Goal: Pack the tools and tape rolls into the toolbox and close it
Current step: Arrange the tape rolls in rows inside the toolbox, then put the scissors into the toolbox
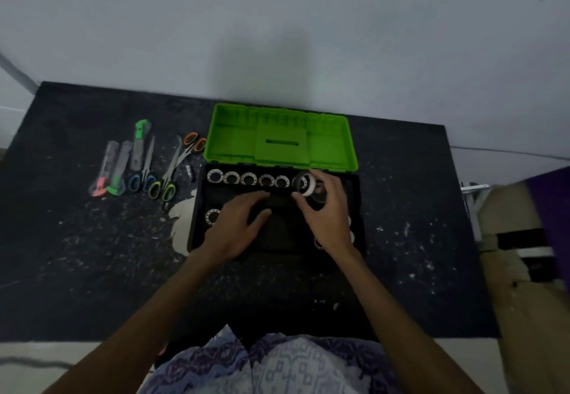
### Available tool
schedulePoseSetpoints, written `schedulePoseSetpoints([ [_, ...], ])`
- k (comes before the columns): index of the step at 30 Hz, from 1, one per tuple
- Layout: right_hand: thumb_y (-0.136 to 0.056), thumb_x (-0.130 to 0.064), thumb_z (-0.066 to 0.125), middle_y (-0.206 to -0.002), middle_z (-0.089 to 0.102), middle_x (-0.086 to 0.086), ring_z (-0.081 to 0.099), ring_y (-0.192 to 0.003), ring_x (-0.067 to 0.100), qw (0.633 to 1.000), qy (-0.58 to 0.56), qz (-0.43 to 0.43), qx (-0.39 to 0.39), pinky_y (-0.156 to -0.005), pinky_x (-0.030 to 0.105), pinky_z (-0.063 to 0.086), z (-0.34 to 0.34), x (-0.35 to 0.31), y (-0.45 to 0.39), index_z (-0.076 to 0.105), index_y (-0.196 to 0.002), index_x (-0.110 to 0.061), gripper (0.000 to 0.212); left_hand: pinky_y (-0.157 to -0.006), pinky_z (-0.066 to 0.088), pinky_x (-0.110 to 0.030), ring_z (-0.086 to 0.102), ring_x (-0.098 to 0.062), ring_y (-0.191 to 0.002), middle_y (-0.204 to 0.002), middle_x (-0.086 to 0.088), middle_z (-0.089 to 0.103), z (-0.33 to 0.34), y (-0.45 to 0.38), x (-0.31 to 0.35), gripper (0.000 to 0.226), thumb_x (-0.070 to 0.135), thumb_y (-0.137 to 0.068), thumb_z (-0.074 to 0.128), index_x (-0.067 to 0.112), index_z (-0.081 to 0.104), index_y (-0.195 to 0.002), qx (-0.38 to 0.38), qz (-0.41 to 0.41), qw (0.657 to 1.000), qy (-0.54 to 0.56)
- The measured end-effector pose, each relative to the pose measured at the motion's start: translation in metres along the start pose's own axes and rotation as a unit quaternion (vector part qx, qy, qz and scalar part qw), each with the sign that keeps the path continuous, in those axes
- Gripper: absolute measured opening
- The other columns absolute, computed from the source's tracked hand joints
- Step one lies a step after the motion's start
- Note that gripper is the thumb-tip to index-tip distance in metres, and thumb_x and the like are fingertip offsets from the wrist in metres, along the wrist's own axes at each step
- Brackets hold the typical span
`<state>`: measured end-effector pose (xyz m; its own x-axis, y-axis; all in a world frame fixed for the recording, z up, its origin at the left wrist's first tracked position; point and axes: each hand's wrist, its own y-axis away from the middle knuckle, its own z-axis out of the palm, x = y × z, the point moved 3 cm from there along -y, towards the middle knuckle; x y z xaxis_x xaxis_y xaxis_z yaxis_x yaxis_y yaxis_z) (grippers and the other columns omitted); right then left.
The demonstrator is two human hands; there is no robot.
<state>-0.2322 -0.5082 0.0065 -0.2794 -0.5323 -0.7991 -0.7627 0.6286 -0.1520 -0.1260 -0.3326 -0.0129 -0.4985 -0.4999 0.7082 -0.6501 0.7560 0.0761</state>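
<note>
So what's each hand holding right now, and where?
Right hand pinches a white tape roll by its rim; left hand rests flat in the black toolbox, holding nothing.

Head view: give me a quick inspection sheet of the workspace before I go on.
Surface: black mat, speckled with pale debris, a pale patch beside the toolbox.
Job's things: toolbox open, green lid up; five tape rolls along its far edge, one at left; scissors and cutters on the mat, left.
Clutter: small dark item near the scissors.
Hands: left hand flat inside the toolbox; right hand pinches a tape roll.
Cables: one at lower left.
Surroundings: plain wall; beige object at right.
</note>
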Motion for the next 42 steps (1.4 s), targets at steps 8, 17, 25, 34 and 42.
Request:
schedulePoseSetpoints([
  [8, -0.084, -0.034, 0.074, -0.131, 0.048, -0.003, 0.048, -0.121, 0.017, 0.98, 0.157, 0.122, 0.015, -0.106, 0.032, 0.037, -0.054, 0.055, 0.001, 0.053, -0.135, -0.025, 0.056, -0.115, 0.023, -0.037, 0.049, -0.021, -0.128, -0.136, -0.001, 0.056, 0.019, 0.008, -0.003, 0.054, 0.047, -0.089, 0.044, 0.019, 0.053, -0.134, 0.0, 0.032, 0.997, -0.076],
  [17, -0.085, -0.037, 0.073, -0.135, 0.048, 0.0, 0.048, -0.125, 0.02, 0.963, 0.223, 0.146, -0.042, -0.109, 0.038, 0.032, -0.059, 0.06, -0.013, 0.049, -0.141, -0.022, 0.063, -0.117, 0.022, -0.039, 0.046, -0.021, -0.129, -0.137, -0.002, 0.054, 0.022, 0.009, -0.009, 0.061, 0.047, -0.083, 0.049, 0.022, 0.048, -0.138, -0.01, 0.044, 0.995, -0.09],
  [25, -0.089, -0.03, 0.069, -0.133, 0.049, 0.0, 0.05, -0.123, 0.021, 0.964, 0.214, 0.153, -0.031, -0.108, 0.039, 0.033, -0.055, 0.057, -0.011, 0.054, -0.135, -0.024, 0.048, -0.117, 0.017, -0.035, 0.046, -0.02, -0.129, -0.137, -0.002, 0.053, 0.022, 0.01, -0.007, 0.062, 0.045, -0.081, 0.05, 0.021, 0.047, -0.138, 0.0, 0.061, 0.994, -0.09],
  [34, -0.092, -0.019, 0.065, -0.116, 0.055, -0.003, 0.051, -0.112, 0.016, 0.995, 0.096, 0.015, -0.026, -0.097, 0.041, 0.046, 0.007, 0.013, -0.024, 0.064, -0.119, -0.024, 0.027, -0.112, 0.027, -0.022, 0.049, -0.005, -0.122, -0.13, 0.008, 0.058, 0.001, 0.01, -0.004, 0.044, 0.029, -0.089, 0.063, 0.026, 0.055, -0.133, 0.028, 0.049, 0.998, 0.004],
  [42, -0.094, -0.019, 0.06, -0.109, 0.059, -0.003, 0.052, -0.109, 0.014, 0.979, 0.012, -0.098, -0.177, -0.093, 0.036, 0.046, 0.12, -0.062, -0.045, 0.067, -0.111, -0.023, 0.02, -0.077, 0.046, -0.007, 0.062, 0.003, -0.091, -0.103, 0.013, 0.069, -0.07, 0.038, -0.071, 0.02, 0.013, -0.094, 0.057, 0.027, 0.067, -0.103, 0.217, -0.113, 0.961, 0.129],
])
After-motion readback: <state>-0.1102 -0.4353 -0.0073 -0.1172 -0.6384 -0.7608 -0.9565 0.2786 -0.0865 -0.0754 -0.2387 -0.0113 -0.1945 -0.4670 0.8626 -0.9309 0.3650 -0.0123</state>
